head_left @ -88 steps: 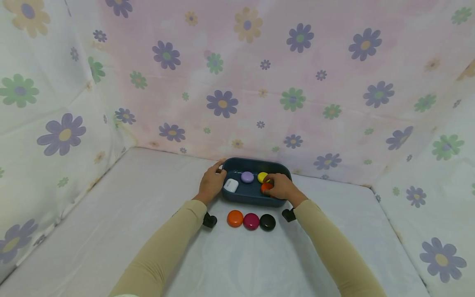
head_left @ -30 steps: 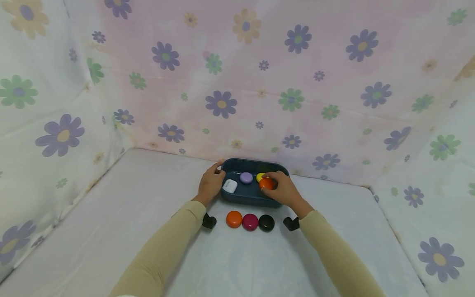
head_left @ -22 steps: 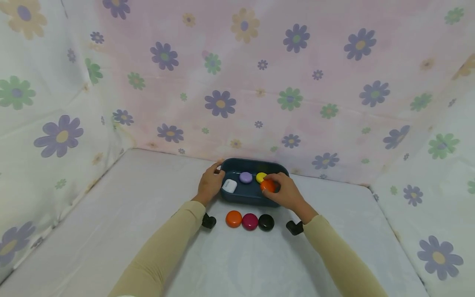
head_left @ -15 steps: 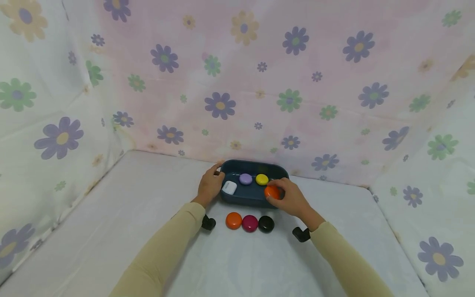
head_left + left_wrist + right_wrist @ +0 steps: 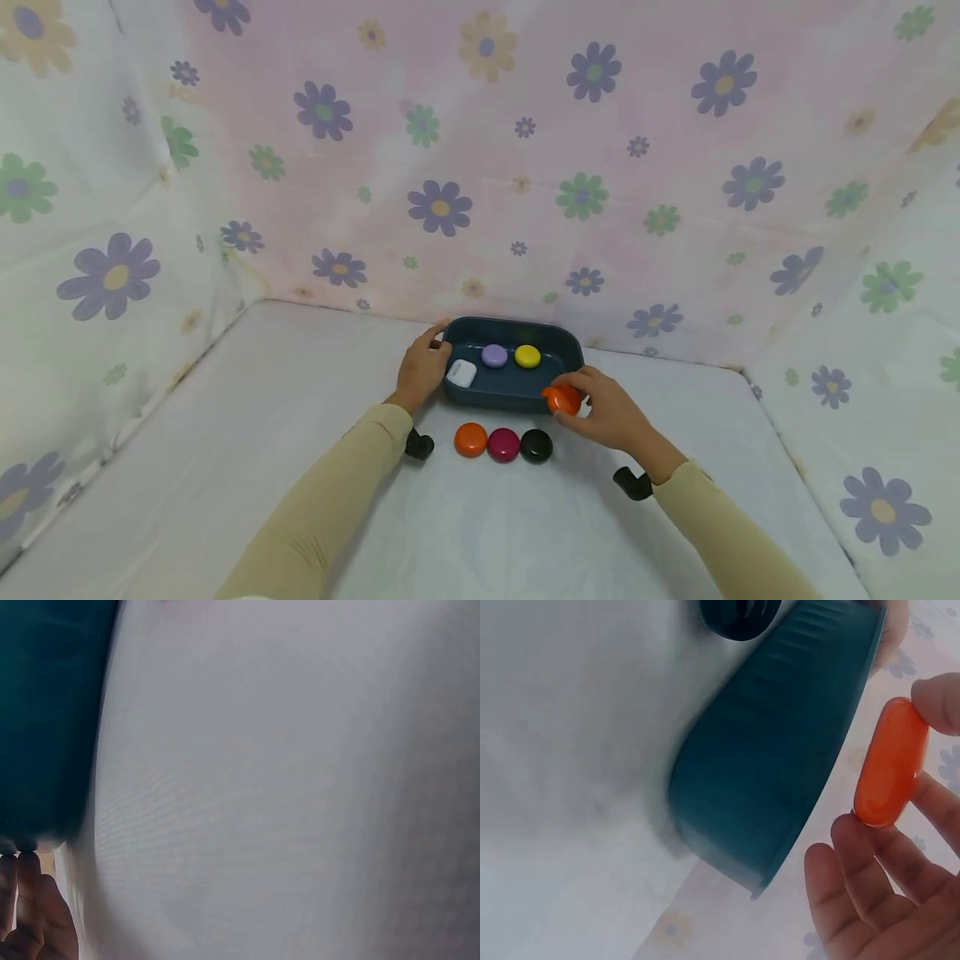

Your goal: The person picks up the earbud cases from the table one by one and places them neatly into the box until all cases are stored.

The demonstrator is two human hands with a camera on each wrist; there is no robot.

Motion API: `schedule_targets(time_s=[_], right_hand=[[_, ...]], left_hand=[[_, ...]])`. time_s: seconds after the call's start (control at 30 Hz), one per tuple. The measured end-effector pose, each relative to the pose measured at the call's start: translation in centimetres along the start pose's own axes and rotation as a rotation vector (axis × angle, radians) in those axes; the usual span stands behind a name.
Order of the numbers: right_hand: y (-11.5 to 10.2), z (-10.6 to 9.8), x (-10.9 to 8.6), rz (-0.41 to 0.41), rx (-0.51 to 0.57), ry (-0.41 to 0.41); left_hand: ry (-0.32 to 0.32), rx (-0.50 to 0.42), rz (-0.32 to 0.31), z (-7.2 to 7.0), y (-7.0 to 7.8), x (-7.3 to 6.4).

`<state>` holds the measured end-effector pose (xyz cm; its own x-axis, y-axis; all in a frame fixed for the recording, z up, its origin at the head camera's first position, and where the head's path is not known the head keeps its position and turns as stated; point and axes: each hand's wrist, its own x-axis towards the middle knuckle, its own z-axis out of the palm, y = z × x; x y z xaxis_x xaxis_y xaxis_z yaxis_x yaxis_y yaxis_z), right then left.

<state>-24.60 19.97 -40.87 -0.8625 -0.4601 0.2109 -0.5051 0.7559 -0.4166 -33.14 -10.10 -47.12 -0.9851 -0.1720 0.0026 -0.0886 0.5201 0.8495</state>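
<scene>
In the head view my right hand [image 5: 611, 414] pinches a glossy orange-red disc [image 5: 564, 401] above the front right corner of the dark blue tray [image 5: 517, 400]. The right wrist view shows the disc [image 5: 891, 763] edge-on between thumb and fingertips, beside the tray's rim and not touching it. My left hand [image 5: 423, 367] rests at the tray's left end. In the left wrist view its fingertips [image 5: 28, 864] touch the tray's outer wall. A lilac disc [image 5: 494, 356], a yellow disc [image 5: 527, 357] and a white rounded-square piece [image 5: 461, 373] lie in the tray.
In front of the tray, an orange disc [image 5: 471, 440], a dark pink disc [image 5: 504, 445] and a black disc [image 5: 536, 446] form a row on the white-covered table [image 5: 465, 533]. A flowered cloth wall [image 5: 495, 208] stands close behind. Dark mounts sit at both wrists.
My right hand has lifted the orange-red disc from the tray beside the yellow one and moved right and nearer to me. The yellow disc is now uncovered. The left hand stays put.
</scene>
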Motion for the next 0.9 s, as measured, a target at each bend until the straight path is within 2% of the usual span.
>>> schedule_targets(time_s=[0.27, 0.47, 0.73, 0.9], right_hand=[[0.1, -0.3, -1.5, 0.018, -0.084, -0.060], [0.4, -0.1, -2.4, 0.034, -0.095, -0.110], [1.1, 0.7, -3.0, 0.003, -0.110, -0.133], [1.3, 1.3, -3.2, 0.028, -0.102, -0.171]], left_hand=[[0.011, -0.006, 0.001, 0.0, -0.1, 0.0], [0.000, -0.011, 0.006, 0.0, 0.0, 0.0], [0.005, -0.014, 0.012, -0.1, 0.0, -0.1], [0.008, -0.016, 0.005, 0.0, 0.0, -0.1]])
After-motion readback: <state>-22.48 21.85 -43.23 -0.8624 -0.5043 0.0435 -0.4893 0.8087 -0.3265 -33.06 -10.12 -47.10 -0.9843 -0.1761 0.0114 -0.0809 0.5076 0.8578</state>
